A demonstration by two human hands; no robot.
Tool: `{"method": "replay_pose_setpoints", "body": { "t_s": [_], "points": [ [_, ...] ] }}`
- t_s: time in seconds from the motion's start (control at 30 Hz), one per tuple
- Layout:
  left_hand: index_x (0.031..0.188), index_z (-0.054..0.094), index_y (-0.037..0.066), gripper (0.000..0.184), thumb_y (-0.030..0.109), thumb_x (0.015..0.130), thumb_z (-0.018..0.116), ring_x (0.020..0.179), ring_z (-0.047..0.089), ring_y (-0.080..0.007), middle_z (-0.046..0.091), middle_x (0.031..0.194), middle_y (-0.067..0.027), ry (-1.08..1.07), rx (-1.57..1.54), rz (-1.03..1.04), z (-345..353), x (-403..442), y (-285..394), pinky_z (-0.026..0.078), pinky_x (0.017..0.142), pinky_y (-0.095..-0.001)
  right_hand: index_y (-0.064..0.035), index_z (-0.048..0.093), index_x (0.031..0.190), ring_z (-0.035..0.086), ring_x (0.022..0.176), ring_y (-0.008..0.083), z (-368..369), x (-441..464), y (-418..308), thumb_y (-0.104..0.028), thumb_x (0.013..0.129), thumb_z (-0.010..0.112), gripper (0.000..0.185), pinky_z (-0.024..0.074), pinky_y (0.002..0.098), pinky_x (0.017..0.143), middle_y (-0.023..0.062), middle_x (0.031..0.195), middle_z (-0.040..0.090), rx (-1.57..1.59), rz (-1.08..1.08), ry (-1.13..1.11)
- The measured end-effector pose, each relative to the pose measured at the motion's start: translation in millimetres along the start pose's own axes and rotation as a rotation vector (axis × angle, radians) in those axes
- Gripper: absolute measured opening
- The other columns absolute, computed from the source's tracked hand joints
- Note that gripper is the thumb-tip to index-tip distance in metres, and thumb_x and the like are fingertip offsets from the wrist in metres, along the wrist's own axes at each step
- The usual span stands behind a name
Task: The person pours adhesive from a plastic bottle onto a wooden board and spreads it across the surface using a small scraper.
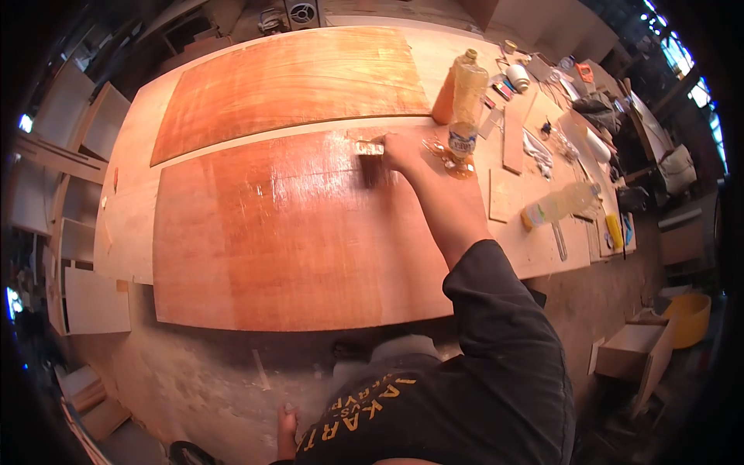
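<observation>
My right hand (397, 152) is closed around a wide flat paintbrush (372, 167). Dark bristles rest on the near reddish-brown wooden panel (294, 232), close to its back edge. The panel looks wet and glossy around the brush, and the brush is smeared by motion. Down by my body at the bottom, my left hand (287, 422) hangs apart from the panel; most of its fingers are hidden or blurred. To the right of the brush stand a clear plastic bottle (470, 85) and a clear container (459, 161) with amber liquid at the panel's edge.
A second stained panel (287, 85) lies behind on the pale worktable (128, 186). Another plastic bottle (562, 205) lies on its side at right, among wood strips (513, 139) and clutter. A wooden drawer (635, 349) and yellow tub (688, 319) stand lower right.
</observation>
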State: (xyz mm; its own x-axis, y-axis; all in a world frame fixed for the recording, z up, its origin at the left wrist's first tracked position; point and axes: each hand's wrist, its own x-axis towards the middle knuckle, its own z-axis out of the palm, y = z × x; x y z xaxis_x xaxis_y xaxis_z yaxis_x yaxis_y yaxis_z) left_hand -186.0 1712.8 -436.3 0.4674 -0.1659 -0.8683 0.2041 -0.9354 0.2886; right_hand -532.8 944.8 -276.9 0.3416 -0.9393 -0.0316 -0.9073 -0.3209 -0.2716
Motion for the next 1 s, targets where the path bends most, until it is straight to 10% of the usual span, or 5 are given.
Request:
{"method": "replay_pose_setpoints", "body": {
  "t_s": [0.3,1.0],
  "points": [
    [0.155,0.034,0.007,0.076,0.018,0.090,0.072,0.087,0.065,-0.0206,0.063,0.109,-0.0108,0.062,-0.083,-0.252,72,-50,15,0.048,0.070,-0.0350,-0.0227,0.076,0.115,0.074,0.100,0.0312,17,99,4,-0.015,0.087,0.056,0.035,0.0591,0.0451,0.083,0.0126,0.107,0.076,-0.095,-0.077,-0.061],
    [0.157,0.033,0.002,0.077,0.012,0.091,0.071,0.086,0.061,-0.0163,0.066,0.105,-0.0098,-0.104,-0.225,0.198,71,22,-16,0.050,0.073,-0.0309,-0.0203,0.077,0.118,0.072,0.101,0.0344,22,-34,-20,-0.007,0.078,0.055,0.048,0.0582,0.0454,0.085,0.0164,0.108,0.076,-0.140,-0.303,-0.521]
  ]
}}
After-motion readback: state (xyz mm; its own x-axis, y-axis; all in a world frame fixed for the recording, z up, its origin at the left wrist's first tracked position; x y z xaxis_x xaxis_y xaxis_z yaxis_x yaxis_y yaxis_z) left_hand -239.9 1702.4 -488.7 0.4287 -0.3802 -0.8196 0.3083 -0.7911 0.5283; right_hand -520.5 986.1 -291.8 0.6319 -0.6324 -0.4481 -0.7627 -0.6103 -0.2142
